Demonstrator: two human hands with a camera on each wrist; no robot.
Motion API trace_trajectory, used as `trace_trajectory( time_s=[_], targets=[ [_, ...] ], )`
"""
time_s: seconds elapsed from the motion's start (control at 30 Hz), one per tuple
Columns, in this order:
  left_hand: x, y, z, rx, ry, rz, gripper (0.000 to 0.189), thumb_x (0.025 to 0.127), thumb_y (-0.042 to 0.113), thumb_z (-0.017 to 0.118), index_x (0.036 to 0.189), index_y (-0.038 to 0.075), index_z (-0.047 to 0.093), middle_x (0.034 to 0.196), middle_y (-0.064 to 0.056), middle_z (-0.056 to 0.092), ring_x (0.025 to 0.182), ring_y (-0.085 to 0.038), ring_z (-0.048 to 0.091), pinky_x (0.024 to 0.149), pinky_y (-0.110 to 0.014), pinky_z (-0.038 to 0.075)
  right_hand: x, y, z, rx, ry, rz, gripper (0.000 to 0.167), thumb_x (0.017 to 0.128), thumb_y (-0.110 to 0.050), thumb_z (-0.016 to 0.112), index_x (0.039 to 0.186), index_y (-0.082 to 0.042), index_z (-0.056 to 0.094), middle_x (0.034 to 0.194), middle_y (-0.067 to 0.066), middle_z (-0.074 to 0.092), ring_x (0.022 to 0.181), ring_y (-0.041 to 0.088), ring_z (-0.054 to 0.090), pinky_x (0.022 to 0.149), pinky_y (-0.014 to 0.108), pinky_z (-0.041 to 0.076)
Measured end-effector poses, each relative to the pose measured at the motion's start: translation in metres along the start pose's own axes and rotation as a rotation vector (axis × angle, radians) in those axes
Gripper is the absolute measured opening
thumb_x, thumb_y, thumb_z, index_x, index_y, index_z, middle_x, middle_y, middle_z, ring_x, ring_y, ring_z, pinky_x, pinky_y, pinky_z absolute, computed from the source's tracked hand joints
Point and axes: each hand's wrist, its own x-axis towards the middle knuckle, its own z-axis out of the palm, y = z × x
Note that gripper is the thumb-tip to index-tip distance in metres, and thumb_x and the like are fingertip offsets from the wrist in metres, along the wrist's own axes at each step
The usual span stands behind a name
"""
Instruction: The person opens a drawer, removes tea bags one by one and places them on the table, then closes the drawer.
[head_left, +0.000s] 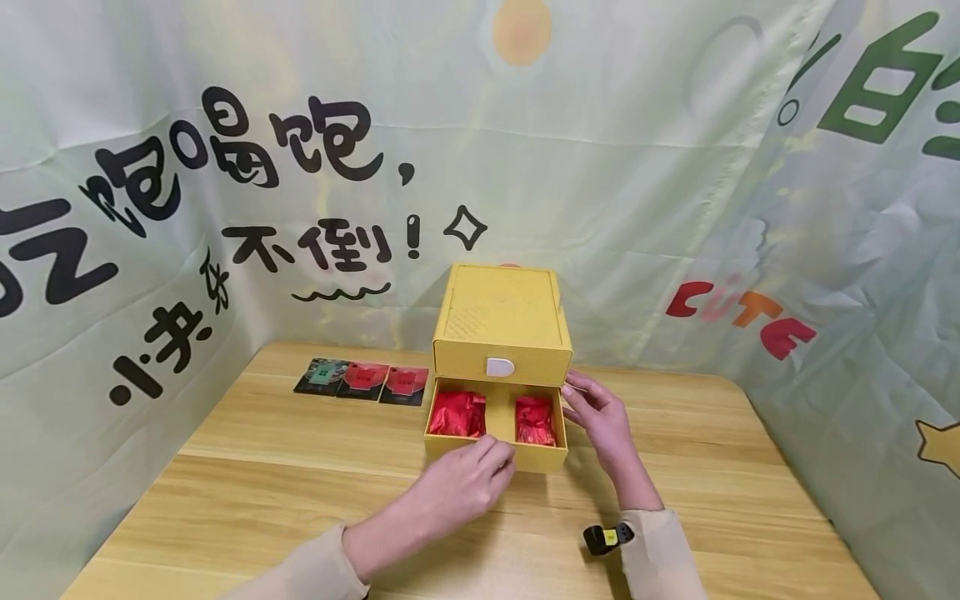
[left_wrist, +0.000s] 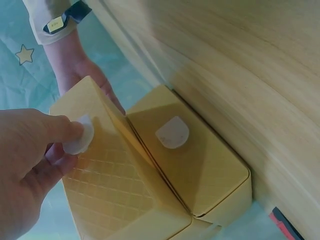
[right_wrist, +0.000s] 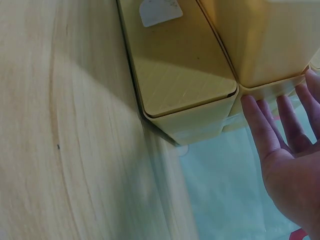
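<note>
A yellow two-drawer box stands near the back of the wooden table. Its lower drawer is pulled out and holds red wrapped packets on the left and a red packet on the right. The upper drawer is closed, with a white tab on its front. My left hand pinches the lower drawer's white tab between thumb and finger. My right hand touches the box's right side; in the right wrist view its fingers are extended along the yellow wall.
Several flat dark cards with green and red prints lie left of the box, among them a green one and a red one. A printed cloth hangs behind the table. A small black device sits on the right wrist.
</note>
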Motion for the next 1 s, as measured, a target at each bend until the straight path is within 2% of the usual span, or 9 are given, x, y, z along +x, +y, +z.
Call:
trace_trajectory(
  time_s=[0.43, 1.0],
  targets=[
    [-0.002, 0.009, -0.011, -0.01, -0.02, 0.03, 0.024, 0.09, 0.012, 0.079, 0.114, 0.012, 0.08, 0.11, -0.003, 0.067, 0.098, -0.013, 0.06, 0.083, -0.012, 0.053, -0.001, -0.001, 0.0, -0.033, -0.005, 0.007, 0.043, 0.103, -0.016, 0.067, 0.138, 0.008, 0.06, 0.147, 0.016, 0.056, 0.111, 0.004, 0.065, 0.089, 0.028, 0.06],
    [-0.003, 0.011, -0.012, -0.008, -0.008, 0.036, 0.019, 0.093, 0.011, 0.073, 0.111, 0.012, 0.08, 0.107, -0.003, 0.065, 0.093, -0.014, 0.057, 0.078, -0.013, 0.052, 0.0, 0.0, 0.0, -0.039, 0.0, -0.002, 0.039, 0.103, -0.016, 0.067, 0.136, 0.004, 0.063, 0.142, 0.014, 0.059, 0.11, 0.006, 0.065, 0.088, 0.029, 0.06]
  ],
)
